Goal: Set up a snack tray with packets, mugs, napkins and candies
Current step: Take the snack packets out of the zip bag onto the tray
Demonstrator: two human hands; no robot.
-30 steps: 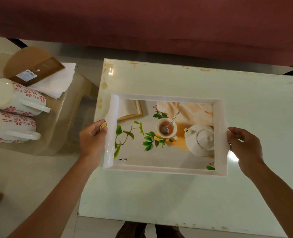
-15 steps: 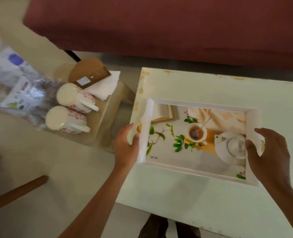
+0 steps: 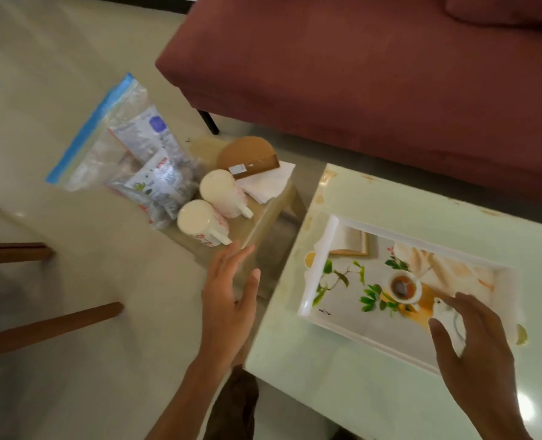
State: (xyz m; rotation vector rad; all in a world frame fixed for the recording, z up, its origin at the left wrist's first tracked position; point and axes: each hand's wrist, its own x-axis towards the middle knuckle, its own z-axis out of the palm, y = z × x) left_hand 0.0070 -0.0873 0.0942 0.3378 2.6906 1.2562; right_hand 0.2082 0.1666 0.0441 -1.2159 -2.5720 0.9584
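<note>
A white tray [image 3: 317, 274] with a printed tea picture lies on the pale green table [image 3: 327, 369], with nothing in it. My left hand [image 3: 228, 296] hovers open between the tray and a low stool [image 3: 263, 223], its fingers pointing at two white mugs with red flowers [image 3: 211, 223] [image 3: 223, 192] lying on their sides there. White napkins [image 3: 268, 182] lie behind the mugs under a brown cardboard piece [image 3: 247, 154]. A clear zip bag of packets [image 3: 130, 154] leans at the stool's left. My right hand [image 3: 476, 347] hovers open over the tray's near right corner.
A dark red sofa [image 3: 358, 65] runs along the far side. Wooden chair legs [image 3: 50, 325] stretch across the pale floor at the left. My leg [image 3: 234, 404] shows beneath the table's near left edge.
Both hands have let go of the tray's handles. My left hand moved left toward the mugs, my right hand lifted over the tray. The view swung left, showing the bag of packets.
</note>
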